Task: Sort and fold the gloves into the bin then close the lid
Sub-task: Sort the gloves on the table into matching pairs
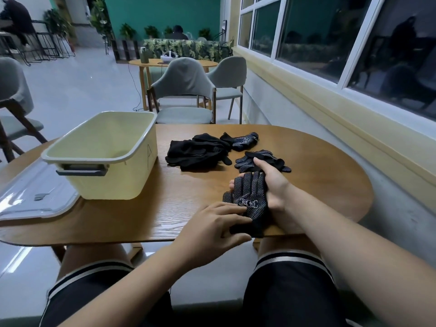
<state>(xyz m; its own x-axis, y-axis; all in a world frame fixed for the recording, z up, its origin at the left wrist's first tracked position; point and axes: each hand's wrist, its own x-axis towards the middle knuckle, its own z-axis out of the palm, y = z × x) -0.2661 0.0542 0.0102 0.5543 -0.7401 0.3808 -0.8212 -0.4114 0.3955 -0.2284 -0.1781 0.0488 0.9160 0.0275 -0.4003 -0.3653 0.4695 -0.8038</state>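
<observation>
Two hands hold one dotted glove [250, 199] at the table [318, 161]'s near edge.
Its cloth hides most fingers of your right hand [274, 188], curled round it; your left hand [212, 228] pinches the cuff.

Your worktop [165, 208] is wood with a running grain and a soft satin sheen. The bin [113, 182] is smooth, matt pale plastic with a grey plastic handle [81, 172]. The lid [35, 197] is clear, glossy plastic that catches the light. The near glove [252, 197] is black knit cloth studded with pale dots. The pile [195, 152] is mostly plainer matt black cloth.
</observation>
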